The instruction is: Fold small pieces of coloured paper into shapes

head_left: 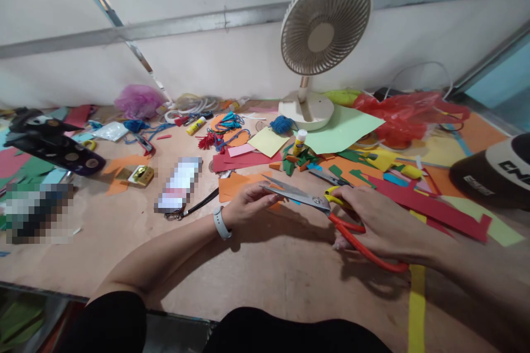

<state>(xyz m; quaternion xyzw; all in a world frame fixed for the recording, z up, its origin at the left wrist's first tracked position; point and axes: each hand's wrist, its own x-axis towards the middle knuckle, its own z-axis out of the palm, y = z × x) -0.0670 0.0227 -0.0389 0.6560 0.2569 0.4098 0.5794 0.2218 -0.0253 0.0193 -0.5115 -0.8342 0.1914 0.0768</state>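
My right hand point(372, 215) is closed around the red handles of large scissors point(298, 194), whose blades point left and stand slightly apart at the tips. A yellow loop point(336, 197) shows beside its fingers; I cannot tell whether it belongs to these scissors. My left hand point(250, 207), with a pale watch point(222, 223) on the wrist, is closed in a pinch at the blade tips. What it pinches is too small to make out. Orange paper point(234, 186) lies just behind it. A second metal blade point(329, 177) lies beyond the scissors.
A white fan point(304, 113) stands at the back. A glue stick point(299, 142) stands upright among green paper scraps. Red paper point(434, 201) and a dark cup point(492, 174) are at right. A phone point(179, 185) and a dark bottle point(53, 143) lie at left.
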